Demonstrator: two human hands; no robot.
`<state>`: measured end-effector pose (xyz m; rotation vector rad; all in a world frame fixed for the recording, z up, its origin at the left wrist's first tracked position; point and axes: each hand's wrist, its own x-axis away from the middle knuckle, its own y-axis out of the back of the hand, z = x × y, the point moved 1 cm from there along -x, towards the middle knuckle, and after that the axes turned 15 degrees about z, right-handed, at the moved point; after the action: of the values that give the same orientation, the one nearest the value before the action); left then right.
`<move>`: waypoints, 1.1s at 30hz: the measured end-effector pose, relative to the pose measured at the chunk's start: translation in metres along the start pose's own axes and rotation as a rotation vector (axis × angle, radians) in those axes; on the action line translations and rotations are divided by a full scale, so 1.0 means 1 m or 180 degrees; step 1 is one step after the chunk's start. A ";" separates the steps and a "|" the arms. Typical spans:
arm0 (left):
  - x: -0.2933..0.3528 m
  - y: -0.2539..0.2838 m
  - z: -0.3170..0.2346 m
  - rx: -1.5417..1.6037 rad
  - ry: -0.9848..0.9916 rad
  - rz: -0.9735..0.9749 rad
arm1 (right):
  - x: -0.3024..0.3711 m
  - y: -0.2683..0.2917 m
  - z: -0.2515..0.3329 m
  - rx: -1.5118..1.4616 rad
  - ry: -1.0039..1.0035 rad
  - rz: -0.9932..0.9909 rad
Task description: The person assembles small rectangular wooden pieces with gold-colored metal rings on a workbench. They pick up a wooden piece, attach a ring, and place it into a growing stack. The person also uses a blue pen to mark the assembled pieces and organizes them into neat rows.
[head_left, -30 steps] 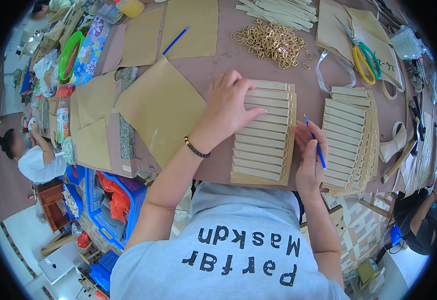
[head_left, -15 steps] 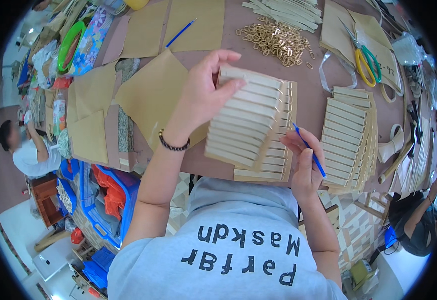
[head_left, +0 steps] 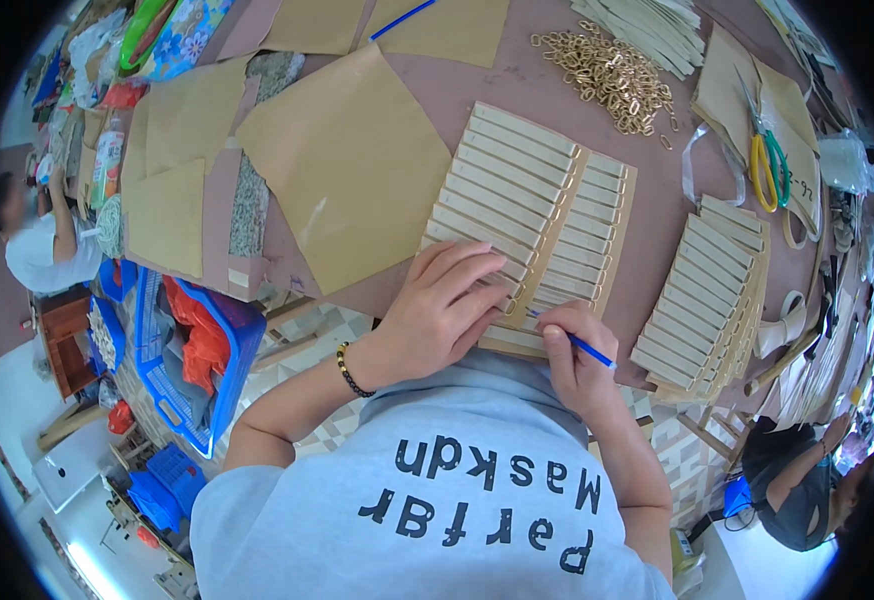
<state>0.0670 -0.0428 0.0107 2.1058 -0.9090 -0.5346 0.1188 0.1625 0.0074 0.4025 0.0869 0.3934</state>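
Observation:
A brown sheet (head_left: 562, 200) bearing rows of pale strips (head_left: 517, 160), with gold oval rings along their right ends, lies on the table in front of me. It overlaps a similar sheet with pale strips (head_left: 597, 205). My left hand (head_left: 447, 305) rests on the top sheet's lower part, fingers stretched out. In my right hand (head_left: 582, 360) is a blue pen (head_left: 592, 350), its tip pointing left at the sheet's lower right edge, close to my left fingertips. Whether the tip touches cannot be made out. Further right lies a fanned stack of similar strip-covered sheets (head_left: 697, 300).
Loose gold rings (head_left: 612, 75) are heaped at the back beside pale strips (head_left: 647, 30). Scissors (head_left: 767, 155) lie at the far right. Brown paper (head_left: 347, 180) covers the left, with another blue pen (head_left: 402, 20) behind. A blue basket (head_left: 202, 370) stands below; two people sit farther off.
My left hand has laid the lifted strip-covered sheet down and moved nearer to me, onto its lower part. My right hand has brought the pen to the sheet's lower edge. The view has shifted.

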 end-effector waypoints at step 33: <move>0.022 -0.022 -0.006 -0.0309 -0.0093 -0.0099 | -0.005 -0.006 -0.003 0.0502 0.0197 0.0102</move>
<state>0.0949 -0.0468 -0.0038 2.0321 -0.8511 -0.6150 0.1158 0.1566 0.0020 0.5477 0.1726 0.4323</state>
